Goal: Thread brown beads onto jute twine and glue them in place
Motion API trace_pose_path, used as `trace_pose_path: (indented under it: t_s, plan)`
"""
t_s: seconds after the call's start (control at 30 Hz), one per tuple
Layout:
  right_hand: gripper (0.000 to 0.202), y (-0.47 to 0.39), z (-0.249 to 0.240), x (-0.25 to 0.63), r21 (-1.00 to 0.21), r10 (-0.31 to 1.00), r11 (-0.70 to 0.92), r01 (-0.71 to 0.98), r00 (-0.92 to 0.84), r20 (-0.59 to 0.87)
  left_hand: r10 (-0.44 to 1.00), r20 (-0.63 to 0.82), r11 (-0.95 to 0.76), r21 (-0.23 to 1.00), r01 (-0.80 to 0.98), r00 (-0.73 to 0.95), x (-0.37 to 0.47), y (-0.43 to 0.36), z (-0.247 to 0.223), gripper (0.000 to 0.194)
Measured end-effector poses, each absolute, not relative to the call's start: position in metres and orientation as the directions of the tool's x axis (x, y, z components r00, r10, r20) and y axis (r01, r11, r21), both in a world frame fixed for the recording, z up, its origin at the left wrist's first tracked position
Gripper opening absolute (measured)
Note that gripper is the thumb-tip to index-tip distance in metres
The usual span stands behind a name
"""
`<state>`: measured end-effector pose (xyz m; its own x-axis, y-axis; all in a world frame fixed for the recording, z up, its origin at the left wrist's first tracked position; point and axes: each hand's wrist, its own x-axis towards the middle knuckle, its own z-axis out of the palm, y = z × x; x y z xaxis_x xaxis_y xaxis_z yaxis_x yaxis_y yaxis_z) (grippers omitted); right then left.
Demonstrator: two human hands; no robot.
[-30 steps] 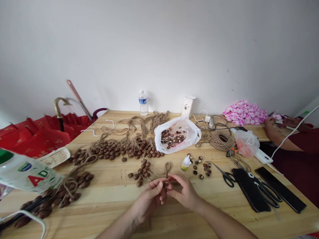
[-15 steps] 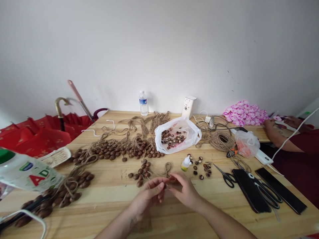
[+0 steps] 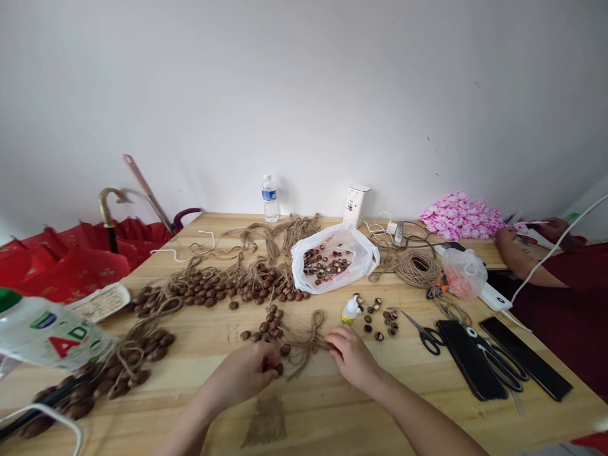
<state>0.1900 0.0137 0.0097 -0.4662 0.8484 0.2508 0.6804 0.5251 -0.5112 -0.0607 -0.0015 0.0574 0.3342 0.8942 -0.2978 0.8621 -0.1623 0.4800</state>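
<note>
A bundle of brown twine (image 3: 311,342), knotted with a loop at its top, lies on the table between my hands. My left hand (image 3: 247,373) is closed at the left of the bundle, with a brown nut (image 3: 279,368) at its fingertips. My right hand (image 3: 354,358) is closed at the bundle's right side, its fingertips pinching the end of a twine strand. Just beyond my left hand is a small cluster of nuts (image 3: 270,322). A small white glue bottle (image 3: 350,310) stands beyond my right hand.
Behind are a white plastic bag (image 3: 365,256) of half shells and many twine-tied nuts (image 3: 204,288). At right lie scissors (image 3: 430,339), black phones (image 3: 470,358) and a twine coil (image 3: 418,269). A large white bottle (image 3: 57,329) is at left. Another person's arm (image 3: 522,256) rests at far right.
My hands, together before, have moved apart. The left went left to the nuts with its fingers closed; the right stayed near the twine. The twine bundle is now exposed between them.
</note>
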Motion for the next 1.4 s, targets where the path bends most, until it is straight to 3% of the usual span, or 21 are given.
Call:
trace_pose_path:
  t_s: [0.27, 0.37, 0.43, 0.53, 0.6, 0.67, 0.77, 0.83, 0.9, 1.1, 1.23, 1.33, 1.4]
  plan:
    - [0.029, 0.013, 0.011, 0.19, -0.505, 0.836, 0.544, 0.67, -0.487, 0.253, 0.92, -0.265, -0.171, 0.39, 0.905, 0.289, -0.062, -0.004, 0.057, 0.011]
    - [0.029, 0.013, 0.011, 0.191, -0.504, 0.834, 0.547, 0.668, -0.489, 0.257, 0.956, -0.061, -0.233, 0.437, 0.869, 0.288, -0.053, -0.003, 0.057, 0.018]
    - [0.027, 0.012, 0.013, 0.19, -0.492, 0.832, 0.551, 0.674, -0.487, 0.265, 0.899, 0.149, -0.432, 0.446, 0.784, 0.411, -0.041, -0.006, 0.052, 0.02]
    - [0.018, 0.009, 0.02, 0.189, -0.436, 0.795, 0.606, 0.666, -0.492, 0.354, 0.711, 0.315, -0.703, 0.278, 0.655, 0.629, -0.02, -0.014, 0.035, 0.022]
    - [0.013, 0.007, 0.028, 0.192, -0.365, 0.746, 0.651, 0.666, -0.473, 0.469, 0.683, 0.368, -0.702, 0.094, 0.706, 0.631, -0.01, -0.017, 0.018, 0.035]
    - [0.024, 0.008, 0.037, 0.202, -0.309, 0.704, 0.64, 0.703, -0.376, 0.603, 0.67, 0.405, -0.67, -0.031, 0.742, 0.622, -0.005, -0.016, 0.002, 0.047]
    - [0.037, 0.019, 0.049, 0.233, -0.351, 0.67, 0.455, 0.818, -0.056, 0.74, 0.748, 0.452, -0.534, -0.027, 0.845, 0.487, -0.01, -0.006, -0.01, 0.056]
    - [0.037, 0.033, 0.054, 0.258, -0.403, 0.733, 0.236, 0.885, 0.11, 0.671, 0.79, 0.448, -0.456, -0.023, 0.889, 0.417, -0.018, 0.002, -0.009, 0.054]
    - [0.032, 0.046, 0.057, 0.28, -0.394, 0.838, 0.136, 0.909, 0.107, 0.535, 0.823, 0.436, -0.388, -0.036, 0.921, 0.364, -0.026, 0.01, -0.004, 0.053]
    - [0.008, 0.048, 0.062, 0.299, -0.377, 0.963, 0.214, 0.901, -0.13, 0.237, 0.827, 0.478, -0.322, -0.026, 0.946, 0.295, -0.038, 0.019, 0.001, 0.055]
    - [0.04, 0.034, 0.064, 0.287, -0.27, 0.973, 0.175, 0.947, -0.208, -0.1, 0.793, 0.504, -0.408, 0.021, 0.913, 0.342, -0.034, 0.017, 0.002, 0.063]
    - [0.044, 0.033, 0.062, 0.279, -0.198, 0.972, 0.154, 0.968, -0.184, -0.144, 0.721, 0.555, -0.537, 0.069, 0.841, 0.415, -0.026, 0.008, 0.008, 0.064]
    - [0.039, 0.034, 0.06, 0.276, -0.199, 0.974, 0.168, 0.966, -0.194, -0.12, 0.68, 0.58, -0.621, 0.131, 0.773, 0.448, -0.02, -0.001, 0.013, 0.046]
